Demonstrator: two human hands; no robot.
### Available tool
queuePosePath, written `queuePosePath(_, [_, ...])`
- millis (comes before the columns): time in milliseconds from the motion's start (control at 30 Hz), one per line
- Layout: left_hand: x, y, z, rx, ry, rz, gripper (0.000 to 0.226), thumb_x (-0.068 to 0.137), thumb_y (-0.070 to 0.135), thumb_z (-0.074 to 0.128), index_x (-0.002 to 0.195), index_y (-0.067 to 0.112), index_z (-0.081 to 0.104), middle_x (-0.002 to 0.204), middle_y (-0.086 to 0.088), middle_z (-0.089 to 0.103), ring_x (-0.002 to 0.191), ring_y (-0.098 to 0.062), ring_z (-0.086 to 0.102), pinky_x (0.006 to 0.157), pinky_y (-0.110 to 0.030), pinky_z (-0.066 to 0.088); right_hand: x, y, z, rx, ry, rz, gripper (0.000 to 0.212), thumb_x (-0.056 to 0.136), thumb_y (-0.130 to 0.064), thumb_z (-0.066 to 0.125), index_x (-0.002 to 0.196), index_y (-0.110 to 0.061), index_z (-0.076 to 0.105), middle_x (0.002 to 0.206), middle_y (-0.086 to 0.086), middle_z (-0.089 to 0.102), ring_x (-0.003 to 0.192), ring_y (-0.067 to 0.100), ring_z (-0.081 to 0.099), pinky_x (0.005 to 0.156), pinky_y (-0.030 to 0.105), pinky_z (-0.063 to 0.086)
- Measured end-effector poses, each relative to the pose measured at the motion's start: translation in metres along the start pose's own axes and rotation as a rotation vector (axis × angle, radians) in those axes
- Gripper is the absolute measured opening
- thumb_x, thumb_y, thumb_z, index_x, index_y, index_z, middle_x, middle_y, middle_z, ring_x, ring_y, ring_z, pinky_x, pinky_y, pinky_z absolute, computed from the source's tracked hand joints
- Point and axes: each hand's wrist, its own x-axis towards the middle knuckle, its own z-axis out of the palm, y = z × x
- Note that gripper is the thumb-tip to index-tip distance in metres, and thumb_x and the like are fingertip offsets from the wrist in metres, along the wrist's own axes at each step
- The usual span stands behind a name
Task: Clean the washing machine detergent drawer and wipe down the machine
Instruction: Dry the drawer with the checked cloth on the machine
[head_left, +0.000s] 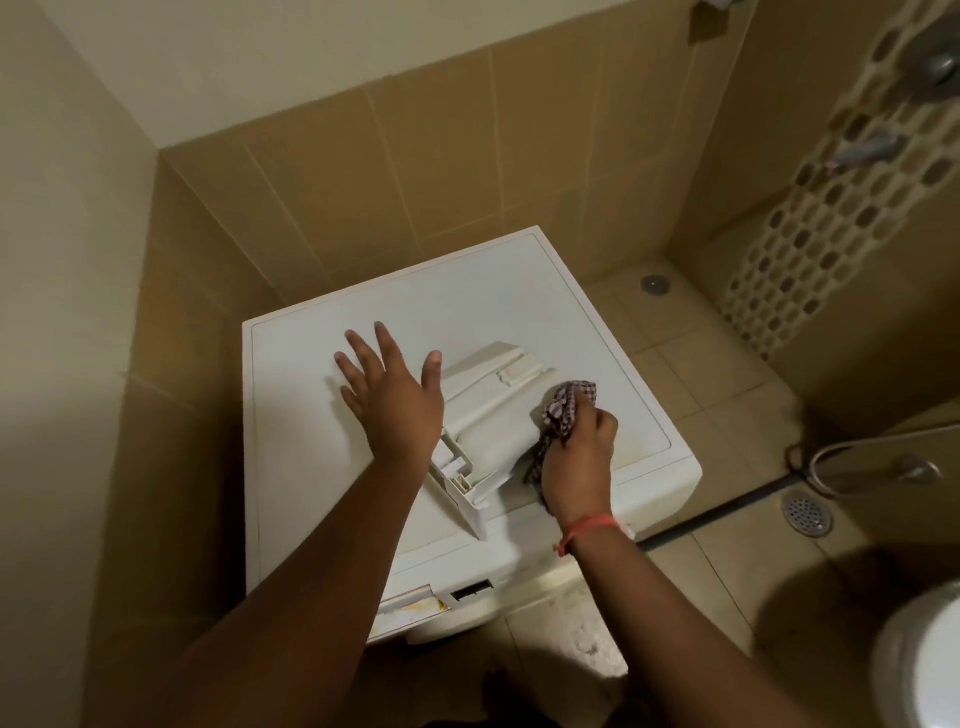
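Beige wall tiles (415, 171) and a tiled floor (691, 364) enclose a small bathroom in which a white washing machine (322, 447) is set into the corner. On its flat top, toward the front right, the removed detergent drawer (488, 415) is laid. The drawer's long axis is seen to run diagonally, from the near end by the machine's front edge up toward the rear right; the near end, with its small fittings, is pointed back toward the person. The open slot (410, 605) from which it was presumably taken is visible low on the front panel. The left hand (395, 400) is spread flat, fingers straight and splayed, beside the drawer's left edge, and nothing is gripped by it; whether the palm is pressed on the lid or held just above it cannot be told. A checked cloth (563, 415) is bunched in the curled fingers of the right hand (579, 457) and is held against the drawer's right side. The drawer is judged to be light, stiff moulded plastic, likely to slide on the smooth lid under wiping pressure and possibly slippery with residue; it would best be steadied along its long side walls or at the sturdier front end, not by the thin inner fittings. The cloth is soft and conforms to corners.
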Motion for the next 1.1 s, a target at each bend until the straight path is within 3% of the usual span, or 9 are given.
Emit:
queuePosePath(167, [0.001,-0.001,0.002,0.02,-0.05,0.025,0.084,0.09,0.069,0.006,0.158,0.021,0.011,0.165,-0.014,-0.001,0.15,-0.038,-0.008,0.121,-0.055,0.008,-0.034,0.006,0.005,-0.46,-0.174,-0.525,0.062,0.079,0.003,0.059,0.137,-0.02,0.055,0.139,0.011,0.049,0.123,0.032,0.043,0.102,0.041,0.042])
queuePosePath(267, [0.002,-0.001,0.001,0.021,-0.059,0.012,0.083,0.089,0.069,0.002,0.158,0.024,0.01,0.165,-0.012,-0.003,0.151,-0.036,-0.009,0.121,-0.055,0.006,-0.027,0.003,-0.004,-0.614,-0.282,-0.744,0.062,0.075,-0.004,0.045,0.132,-0.024,0.06,0.132,0.004,0.056,0.114,0.029,0.05,0.091,0.04,0.049])
queuePosePath(367, [0.003,0.0,0.0,0.039,-0.07,0.002,0.082,0.089,0.069,-0.001,0.158,0.025,0.008,0.165,-0.011,-0.005,0.151,-0.036,-0.009,0.121,-0.056,0.006,0.004,-0.001,-0.024,-0.783,-0.269,-0.735,0.058,0.08,-0.019,0.037,0.133,-0.028,0.058,0.132,0.002,0.057,0.11,0.029,0.052,0.085,0.041,0.049])
queuePosePath(500, [0.002,0.003,-0.003,0.003,-0.053,-0.024,0.081,0.089,0.068,-0.001,0.157,0.025,0.01,0.165,-0.011,-0.004,0.151,-0.035,-0.008,0.121,-0.053,0.005,0.039,-0.007,-0.036,-0.829,-0.221,-0.591,0.057,0.077,-0.009,0.056,0.13,-0.027,0.061,0.13,0.004,0.058,0.115,0.032,0.05,0.095,0.047,0.044])
queuePosePath(700, [0.0,0.0,-0.002,-0.377,0.003,-0.041,0.063,0.102,0.05,0.015,0.158,0.021,0.013,0.165,-0.007,-0.006,0.152,-0.023,-0.01,0.124,-0.042,0.006,0.01,-0.042,-0.012,-0.613,-0.53,-0.993,0.065,0.066,-0.012,0.024,0.108,-0.014,0.074,0.108,0.005,0.071,0.1,0.029,0.064,0.088,0.036,0.055])
queuePosePath(767, [0.0,-0.002,0.0,-0.41,0.018,-0.053,0.056,0.106,0.039,0.019,0.158,0.02,0.012,0.165,-0.007,-0.006,0.152,-0.022,-0.008,0.124,-0.042,0.008,0.022,-0.054,-0.01,-0.5,-0.573,-0.957,0.061,0.07,-0.011,0.026,0.109,-0.011,0.073,0.106,0.007,0.072,0.1,0.028,0.065,0.093,0.032,0.051])
queuePosePath(900, [0.003,-0.001,0.0,-0.412,0.048,-0.083,0.063,0.1,0.045,0.013,0.157,0.019,0.014,0.165,-0.007,-0.002,0.153,-0.022,-0.003,0.124,-0.042,0.009,0.058,-0.064,0.002,-0.471,-0.428,-0.887,0.053,0.075,0.007,0.055,0.124,-0.011,0.066,0.127,0.01,0.065,0.121,0.032,0.057,0.108,0.038,0.04])
queuePosePath(1000, [0.002,-0.001,0.003,-0.405,0.053,-0.084,0.066,0.097,0.049,0.011,0.157,0.022,0.011,0.165,-0.004,-0.005,0.152,-0.019,-0.006,0.124,-0.043,0.002,0.06,-0.057,0.018,-0.659,-0.693,-1.093,0.053,0.082,0.002,0.055,0.132,-0.013,0.061,0.14,0.01,0.057,0.131,0.031,0.049,0.111,0.04,0.035])
queuePosePath(1100, [0.0,-0.002,0.005,-0.383,0.062,-0.095,0.068,0.095,0.053,0.01,0.157,0.024,0.008,0.165,-0.002,-0.007,0.152,-0.019,-0.007,0.123,-0.046,0.0,0.063,-0.05,0.015,-0.691,-0.827,-1.111,0.066,0.085,0.005,0.048,0.147,-0.015,0.045,0.156,0.006,0.038,0.145,0.026,0.032,0.119,0.036,0.018])
